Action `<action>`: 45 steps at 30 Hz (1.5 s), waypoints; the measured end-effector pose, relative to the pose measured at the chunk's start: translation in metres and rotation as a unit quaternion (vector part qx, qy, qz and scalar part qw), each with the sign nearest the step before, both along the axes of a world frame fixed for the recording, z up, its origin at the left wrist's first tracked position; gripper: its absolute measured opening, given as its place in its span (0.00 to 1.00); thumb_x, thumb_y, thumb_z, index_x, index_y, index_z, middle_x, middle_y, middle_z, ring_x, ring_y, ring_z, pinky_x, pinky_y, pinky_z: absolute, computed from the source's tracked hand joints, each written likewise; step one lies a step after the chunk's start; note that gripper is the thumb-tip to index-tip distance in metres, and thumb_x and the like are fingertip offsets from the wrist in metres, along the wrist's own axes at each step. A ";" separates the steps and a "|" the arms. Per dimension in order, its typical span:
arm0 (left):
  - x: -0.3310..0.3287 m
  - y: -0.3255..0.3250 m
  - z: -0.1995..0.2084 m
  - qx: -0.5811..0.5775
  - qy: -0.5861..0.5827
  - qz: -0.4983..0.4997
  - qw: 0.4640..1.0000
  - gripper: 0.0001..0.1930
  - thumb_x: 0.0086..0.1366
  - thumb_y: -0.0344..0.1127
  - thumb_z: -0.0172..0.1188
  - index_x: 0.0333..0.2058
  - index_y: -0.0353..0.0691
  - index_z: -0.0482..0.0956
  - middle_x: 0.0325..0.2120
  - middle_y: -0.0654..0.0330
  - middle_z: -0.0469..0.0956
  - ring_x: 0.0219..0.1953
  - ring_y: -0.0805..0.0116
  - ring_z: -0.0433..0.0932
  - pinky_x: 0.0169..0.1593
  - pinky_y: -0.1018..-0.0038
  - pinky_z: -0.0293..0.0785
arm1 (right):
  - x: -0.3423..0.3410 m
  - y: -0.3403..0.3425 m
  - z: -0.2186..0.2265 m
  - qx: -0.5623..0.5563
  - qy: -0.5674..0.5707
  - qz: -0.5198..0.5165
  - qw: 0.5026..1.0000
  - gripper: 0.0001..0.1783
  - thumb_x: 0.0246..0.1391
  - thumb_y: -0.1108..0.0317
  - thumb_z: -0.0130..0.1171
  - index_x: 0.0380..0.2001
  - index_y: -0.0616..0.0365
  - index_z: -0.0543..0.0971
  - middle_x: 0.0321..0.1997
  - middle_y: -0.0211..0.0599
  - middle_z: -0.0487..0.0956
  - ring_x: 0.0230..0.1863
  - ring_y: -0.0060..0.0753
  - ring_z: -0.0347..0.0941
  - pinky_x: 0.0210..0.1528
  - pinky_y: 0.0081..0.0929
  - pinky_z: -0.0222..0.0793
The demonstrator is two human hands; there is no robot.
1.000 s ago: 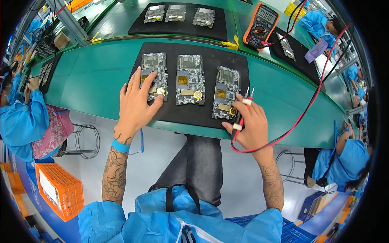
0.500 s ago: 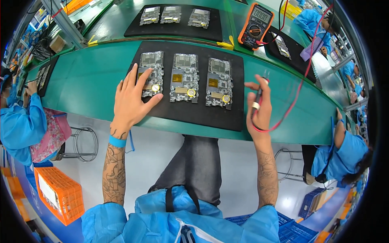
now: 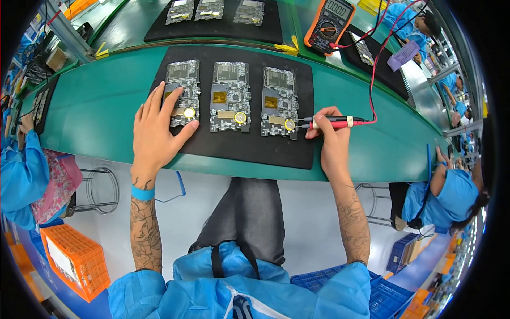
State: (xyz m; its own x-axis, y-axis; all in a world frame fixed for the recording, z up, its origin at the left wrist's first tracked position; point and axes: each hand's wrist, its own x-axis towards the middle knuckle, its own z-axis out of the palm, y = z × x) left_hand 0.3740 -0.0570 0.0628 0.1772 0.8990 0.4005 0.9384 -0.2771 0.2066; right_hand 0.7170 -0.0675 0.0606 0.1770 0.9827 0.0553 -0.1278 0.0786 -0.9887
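My right hand [image 3: 333,141] grips a pair of multimeter probes [image 3: 340,122], one black and one red, bound together with a pale band. Their tips point left at the coin cell [image 3: 289,124] near the bottom of the right circuit board [image 3: 278,95]; contact is too fine to make out. With fingers spread, my left hand [image 3: 155,130] lies over the left edge of the left circuit board [image 3: 183,74], its thumb below that board's coin cell. Between them lies the middle circuit board [image 3: 230,85]. All three rest on a black mat [image 3: 234,146].
An orange multimeter [image 3: 328,27] stands beyond the mat, its leads running to the probes. A second black mat [image 3: 212,33] with more boards lies at the back. People in blue sit at left and right. An orange crate [image 3: 79,260] stands on the floor.
My right hand has turned the probes from upright to nearly level and brought their tips left to the right board. My left hand stays on the left board. The whole view has shifted slightly.
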 end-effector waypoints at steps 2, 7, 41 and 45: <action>0.000 0.001 -0.001 -0.002 -0.009 -0.002 1.000 0.34 0.59 0.52 0.62 0.62 0.48 0.69 0.66 0.50 0.61 0.66 0.49 0.62 0.66 0.57 0.56 | -0.004 -0.001 -0.001 0.001 0.004 -0.005 1.000 0.04 0.57 0.75 0.57 0.32 0.62 0.72 0.25 0.33 0.75 0.22 0.21 0.72 0.30 0.20 0.68; -0.001 0.000 -0.004 0.003 -0.007 0.001 1.000 0.34 0.58 0.54 0.63 0.61 0.48 0.70 0.66 0.49 0.62 0.66 0.50 0.62 0.65 0.56 0.56 | -0.006 -0.001 -0.002 0.002 -0.054 0.006 0.999 0.04 0.58 0.73 0.56 0.31 0.61 0.72 0.24 0.33 0.75 0.21 0.21 0.71 0.27 0.20 0.67; 0.001 -0.001 0.000 -0.001 -0.017 -0.002 1.000 0.34 0.58 0.55 0.63 0.60 0.46 0.71 0.65 0.46 0.62 0.66 0.48 0.61 0.66 0.55 0.55 | -0.008 -0.003 0.002 -0.006 -0.074 0.011 0.997 0.05 0.56 0.73 0.57 0.30 0.61 0.71 0.23 0.33 0.77 0.19 0.16 0.70 0.21 0.15 0.65; 0.001 -0.001 0.000 0.001 -0.016 -0.002 1.000 0.34 0.58 0.55 0.63 0.60 0.46 0.71 0.65 0.47 0.61 0.66 0.48 0.61 0.66 0.55 0.55 | -0.008 -0.002 0.003 -0.007 -0.068 0.015 0.998 0.05 0.57 0.72 0.57 0.31 0.60 0.71 0.23 0.32 0.76 0.20 0.15 0.70 0.22 0.15 0.65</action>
